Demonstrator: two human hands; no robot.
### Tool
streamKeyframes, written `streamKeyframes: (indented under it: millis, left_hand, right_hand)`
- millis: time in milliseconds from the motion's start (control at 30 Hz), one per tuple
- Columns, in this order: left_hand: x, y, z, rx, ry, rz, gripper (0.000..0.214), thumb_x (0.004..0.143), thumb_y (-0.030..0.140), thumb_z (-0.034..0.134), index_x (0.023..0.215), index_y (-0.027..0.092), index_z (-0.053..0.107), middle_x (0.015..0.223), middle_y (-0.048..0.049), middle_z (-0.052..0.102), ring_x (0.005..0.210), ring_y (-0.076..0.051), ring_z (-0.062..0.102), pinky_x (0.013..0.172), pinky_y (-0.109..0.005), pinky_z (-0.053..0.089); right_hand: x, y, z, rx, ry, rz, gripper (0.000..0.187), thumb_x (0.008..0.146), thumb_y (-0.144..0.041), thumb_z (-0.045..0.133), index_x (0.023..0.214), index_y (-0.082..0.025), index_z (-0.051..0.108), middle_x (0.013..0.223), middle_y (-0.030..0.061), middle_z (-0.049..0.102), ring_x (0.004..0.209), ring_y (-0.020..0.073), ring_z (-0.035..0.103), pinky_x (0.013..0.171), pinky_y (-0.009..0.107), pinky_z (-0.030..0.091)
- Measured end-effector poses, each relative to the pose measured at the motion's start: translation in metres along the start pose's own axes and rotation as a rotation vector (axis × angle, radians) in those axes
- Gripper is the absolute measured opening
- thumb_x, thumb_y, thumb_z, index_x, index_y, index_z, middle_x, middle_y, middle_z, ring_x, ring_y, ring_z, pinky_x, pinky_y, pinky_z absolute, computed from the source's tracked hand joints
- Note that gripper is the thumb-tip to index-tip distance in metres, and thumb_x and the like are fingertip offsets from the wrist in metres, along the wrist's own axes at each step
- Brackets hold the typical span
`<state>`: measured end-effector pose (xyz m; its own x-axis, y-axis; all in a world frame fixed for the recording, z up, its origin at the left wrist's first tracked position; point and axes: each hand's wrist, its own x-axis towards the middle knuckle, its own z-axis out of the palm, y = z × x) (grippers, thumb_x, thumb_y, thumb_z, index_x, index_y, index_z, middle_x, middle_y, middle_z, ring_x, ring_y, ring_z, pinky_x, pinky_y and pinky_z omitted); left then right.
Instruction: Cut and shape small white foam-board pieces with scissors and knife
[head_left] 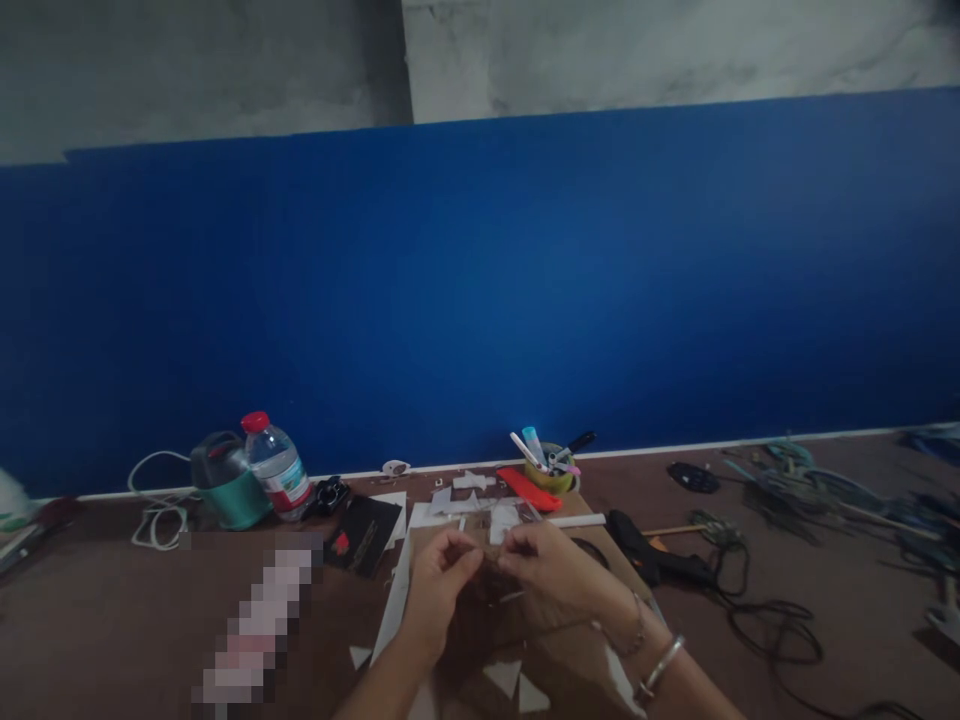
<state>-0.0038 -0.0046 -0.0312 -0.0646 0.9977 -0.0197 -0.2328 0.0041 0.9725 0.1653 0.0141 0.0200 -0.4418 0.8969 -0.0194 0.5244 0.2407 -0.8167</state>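
My left hand [444, 570] and my right hand [551, 566] are raised close together over a brown board [559, 645] with white edges. Thumb and forefinger are pinched on each hand, with the fingertips nearly meeting. Whatever lies between them is too small and dark to make out. Below the hands, white triangular paper pieces [533, 694] lie on the board. Beyond the fingers are more white scraps [504, 520] and a white stick [577, 520]. Silver bangles circle my right wrist.
Right of the board lies a black glue gun [660, 555] with its cord trailing. A pen holder [553, 472] and a red-orange item [529, 490] stand behind. Leftward are a water bottle [278, 470], a green container [229, 485] and a black box [364, 533]. Wires [810, 490] clutter the far right.
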Motion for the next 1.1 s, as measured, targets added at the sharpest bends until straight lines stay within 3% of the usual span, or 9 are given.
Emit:
streamKeyframes:
  millis: [133,367,467,567,733,933,1100]
  left_hand:
    - [-0.001,0.002,0.001,-0.006,-0.026,-0.023,0.029,0.065,0.042,0.072,0.076,0.015,0.066,0.061,0.0005,0.061,0.056,-0.013,0.053,0.055,-0.022,0.042]
    - [-0.001,0.001,0.001,0.114,0.001,-0.009,0.032,0.071,0.048,0.066,0.071,0.015,0.069,0.059,-0.0020,0.064,0.059,-0.017,0.056,0.056,-0.024,0.042]
    - [0.002,-0.001,0.001,0.240,0.032,0.108,0.030,0.073,0.045,0.064,0.076,0.016,0.072,0.080,-0.0075,0.070,0.079,-0.023,0.061,0.072,-0.030,0.046]
    - [0.003,-0.001,0.000,0.450,0.049,0.288,0.027,0.079,0.040,0.059,0.073,0.019,0.074,0.098,-0.0105,0.067,0.099,-0.027,0.057,0.089,-0.036,0.042]
    - [0.001,-0.003,-0.002,0.671,0.022,0.382,0.027,0.082,0.038,0.055,0.070,0.023,0.074,0.101,-0.0109,0.066,0.102,-0.029,0.055,0.091,-0.042,0.040]
    - [-0.002,-0.005,0.000,0.711,0.016,0.418,0.023,0.079,0.033,0.057,0.068,0.023,0.074,0.096,-0.0113,0.067,0.100,-0.031,0.055,0.090,-0.046,0.042]
    - [-0.002,-0.007,-0.001,0.691,0.036,0.463,0.023,0.077,0.024,0.056,0.095,0.024,0.072,0.102,-0.0102,0.067,0.103,-0.029,0.056,0.092,-0.045,0.043]
  right_hand:
    - [0.001,0.002,-0.002,-0.035,0.014,0.028,0.009,0.069,-0.015,0.054,0.062,-0.014,0.059,0.055,-0.0041,0.051,0.056,0.0098,0.042,0.053,0.020,0.032]
    - [0.000,0.002,-0.003,-0.084,0.058,0.021,0.012,0.070,-0.013,0.052,0.066,-0.014,0.064,0.059,-0.0003,0.060,0.058,0.0120,0.050,0.054,0.021,0.034]
    - [-0.002,0.003,-0.012,-0.211,0.104,0.013,0.018,0.076,-0.017,0.049,0.069,-0.016,0.065,0.065,0.0024,0.065,0.061,0.0141,0.055,0.055,0.022,0.034]
    - [-0.004,0.004,-0.021,-0.428,0.217,0.153,0.021,0.080,-0.022,0.047,0.071,-0.017,0.065,0.071,0.0056,0.067,0.067,0.0181,0.059,0.058,0.025,0.034]
    - [-0.005,0.004,-0.022,-0.611,0.222,0.292,0.015,0.074,-0.031,0.057,0.073,-0.018,0.065,0.086,0.0096,0.065,0.082,0.0244,0.060,0.064,0.027,0.038]
    - [-0.002,0.014,-0.017,-0.601,0.182,0.240,0.010,0.067,-0.020,0.057,0.072,-0.017,0.066,0.089,0.0100,0.063,0.083,0.0231,0.058,0.067,0.028,0.039]
    - [-0.001,0.013,-0.019,-0.434,0.146,0.211,0.009,0.064,-0.014,0.056,0.066,-0.016,0.065,0.072,0.0055,0.065,0.071,0.0177,0.058,0.062,0.024,0.038]
